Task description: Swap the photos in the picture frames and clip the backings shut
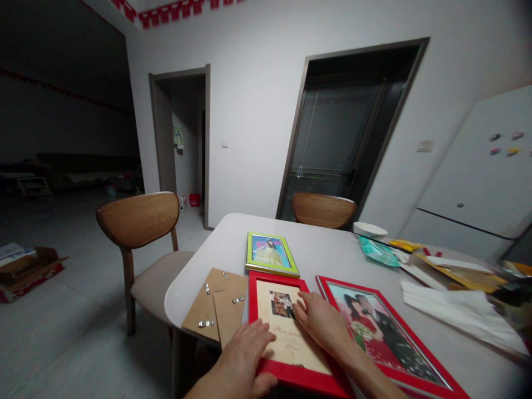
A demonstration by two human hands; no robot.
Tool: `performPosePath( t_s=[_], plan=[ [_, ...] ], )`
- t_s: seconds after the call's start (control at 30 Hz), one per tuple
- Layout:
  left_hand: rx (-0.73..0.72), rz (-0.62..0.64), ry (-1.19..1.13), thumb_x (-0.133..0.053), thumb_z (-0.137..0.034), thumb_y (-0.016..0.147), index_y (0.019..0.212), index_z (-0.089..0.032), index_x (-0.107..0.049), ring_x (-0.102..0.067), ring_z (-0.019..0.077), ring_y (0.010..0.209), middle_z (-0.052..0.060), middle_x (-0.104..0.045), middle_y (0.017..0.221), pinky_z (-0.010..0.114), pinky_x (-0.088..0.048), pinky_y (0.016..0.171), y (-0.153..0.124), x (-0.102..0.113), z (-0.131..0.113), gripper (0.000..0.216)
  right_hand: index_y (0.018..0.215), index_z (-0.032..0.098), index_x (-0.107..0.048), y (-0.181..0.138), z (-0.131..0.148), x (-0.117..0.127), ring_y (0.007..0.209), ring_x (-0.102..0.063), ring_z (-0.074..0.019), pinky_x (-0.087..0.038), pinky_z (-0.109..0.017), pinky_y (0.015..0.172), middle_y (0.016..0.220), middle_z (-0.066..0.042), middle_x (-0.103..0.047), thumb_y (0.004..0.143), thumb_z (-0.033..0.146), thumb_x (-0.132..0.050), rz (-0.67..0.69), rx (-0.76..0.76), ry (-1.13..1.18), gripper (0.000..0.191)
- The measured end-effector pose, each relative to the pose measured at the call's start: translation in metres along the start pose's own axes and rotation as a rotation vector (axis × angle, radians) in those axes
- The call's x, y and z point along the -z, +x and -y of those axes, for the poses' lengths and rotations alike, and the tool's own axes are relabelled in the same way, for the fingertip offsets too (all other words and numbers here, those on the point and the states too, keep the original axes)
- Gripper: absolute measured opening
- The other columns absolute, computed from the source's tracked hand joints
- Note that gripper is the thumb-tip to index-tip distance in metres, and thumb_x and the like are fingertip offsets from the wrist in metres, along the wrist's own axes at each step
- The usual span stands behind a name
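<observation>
Red frame (275, 276) under both hands.
Left hand (245, 354) flat, open, on its cream card (286, 339); right hand (321, 322) open too, fingertips at the small photo (281, 304).

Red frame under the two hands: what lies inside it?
A cream card with a small photo lies inside the red frame. The left hand and right hand cover parts of it.

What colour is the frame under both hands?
The frame is red, clearest in the head view.

red frame (291, 377), lime-green frame (272, 270), brown backing board (214, 307), white table (324, 255)
</observation>
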State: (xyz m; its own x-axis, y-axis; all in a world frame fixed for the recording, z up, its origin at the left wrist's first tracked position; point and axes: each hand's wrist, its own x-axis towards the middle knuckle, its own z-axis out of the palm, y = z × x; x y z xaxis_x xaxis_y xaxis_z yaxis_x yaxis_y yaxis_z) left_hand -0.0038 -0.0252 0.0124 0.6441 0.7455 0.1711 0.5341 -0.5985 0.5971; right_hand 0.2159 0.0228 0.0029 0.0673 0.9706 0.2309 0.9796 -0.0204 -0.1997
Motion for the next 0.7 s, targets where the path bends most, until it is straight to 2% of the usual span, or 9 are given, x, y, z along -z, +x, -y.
performPosePath(
  t_s=[0.1, 0.2, 0.23, 0.37, 0.43, 0.5, 0.6, 0.7],
  plan=[
    [0.092, -0.114, 0.105, -0.059, -0.02, 0.062, 0.122, -0.023, -0.034, -0.022, 0.0224, 0.123, 0.008, -0.029, 0.134, 0.044, -0.017, 0.1, -0.019, 0.014, 0.031, 0.065, 0.101, 0.016, -0.055, -0.008, 0.025, 0.006, 0.084, -0.053, -0.0197, -0.038, -0.028, 0.07, 0.094, -0.011, -0.058, 0.077, 0.034, -0.037, -0.009, 0.126, 0.185, 0.035],
    [0.319, -0.207, 0.274, -0.06, -0.017, 0.057, 0.118, -0.018, -0.04, -0.024, 0.0252, 0.122, 0.011, -0.032, 0.131, 0.045, -0.019, 0.099, -0.036, 0.027, 0.067, 0.064, 0.102, 0.016, -0.055, -0.017, 0.065, 0.01, 0.091, -0.049, -0.0203, -0.034, -0.03, 0.079, 0.098, -0.01, -0.056, 0.075, 0.032, -0.042, -0.002, 0.274, 0.298, 0.034],
    [0.352, -0.228, 0.312, -0.059, -0.016, 0.057, 0.116, -0.016, -0.043, -0.026, 0.0251, 0.121, 0.012, -0.034, 0.13, 0.043, -0.021, 0.099, -0.039, 0.029, 0.076, 0.061, 0.101, 0.018, -0.056, -0.02, 0.079, 0.009, 0.091, -0.048, -0.0206, -0.033, -0.032, 0.08, 0.097, -0.01, -0.057, 0.075, 0.032, -0.043, 0.009, 0.323, 0.307, 0.033],
    [0.341, -0.308, 0.342, -0.054, -0.012, 0.061, 0.109, -0.018, -0.05, -0.037, 0.021, 0.115, 0.01, -0.044, 0.124, 0.038, -0.029, 0.096, -0.043, 0.031, 0.093, 0.048, 0.096, 0.02, -0.055, -0.03, 0.124, -0.002, 0.087, -0.046, -0.0222, -0.032, -0.035, 0.077, 0.092, -0.008, -0.055, 0.067, 0.045, -0.05, 0.064, 0.426, 0.274, 0.038],
    [0.332, -0.346, 0.324, -0.055, -0.012, 0.06, 0.105, -0.02, -0.053, -0.04, 0.0209, 0.113, 0.008, -0.048, 0.121, 0.038, -0.032, 0.095, -0.041, 0.03, 0.094, 0.046, 0.092, 0.02, -0.055, -0.033, 0.133, -0.011, 0.085, -0.045, -0.0229, -0.033, -0.036, 0.075, 0.091, -0.007, -0.053, 0.059, 0.048, -0.056, 0.072, 0.415, 0.244, 0.042],
    [0.315, -0.376, 0.304, -0.057, -0.014, 0.059, 0.102, -0.021, -0.055, -0.043, 0.0216, 0.111, 0.007, -0.05, 0.118, 0.038, -0.033, 0.094, -0.041, 0.029, 0.096, 0.044, 0.093, 0.021, -0.054, -0.032, 0.136, -0.019, 0.085, -0.045, -0.0225, -0.033, -0.035, 0.075, 0.093, -0.007, -0.051, 0.057, 0.041, -0.06, 0.069, 0.39, 0.259, 0.041],
    [0.28, -0.426, 0.277, -0.06, -0.018, 0.06, 0.099, -0.021, -0.057, -0.048, 0.0228, 0.106, 0.007, -0.055, 0.113, 0.038, -0.038, 0.091, -0.042, 0.03, 0.099, 0.04, 0.097, 0.022, -0.053, -0.03, 0.135, -0.024, 0.09, -0.044, -0.0213, -0.034, -0.033, 0.077, 0.097, -0.006, -0.05, 0.058, 0.023, -0.057, 0.043, 0.373, 0.394, 0.039],
    [0.23, -0.486, 0.252, -0.062, -0.023, 0.062, 0.097, -0.022, -0.058, -0.052, 0.023, 0.101, 0.007, -0.057, 0.109, 0.038, -0.041, 0.088, -0.042, 0.035, 0.096, 0.035, 0.099, 0.02, -0.054, -0.029, 0.132, -0.016, 0.093, -0.043, -0.0199, -0.035, -0.031, 0.081, 0.098, -0.007, -0.051, 0.057, 0.013, -0.052, -0.023, 0.363, 0.578, 0.042]
  ],
)
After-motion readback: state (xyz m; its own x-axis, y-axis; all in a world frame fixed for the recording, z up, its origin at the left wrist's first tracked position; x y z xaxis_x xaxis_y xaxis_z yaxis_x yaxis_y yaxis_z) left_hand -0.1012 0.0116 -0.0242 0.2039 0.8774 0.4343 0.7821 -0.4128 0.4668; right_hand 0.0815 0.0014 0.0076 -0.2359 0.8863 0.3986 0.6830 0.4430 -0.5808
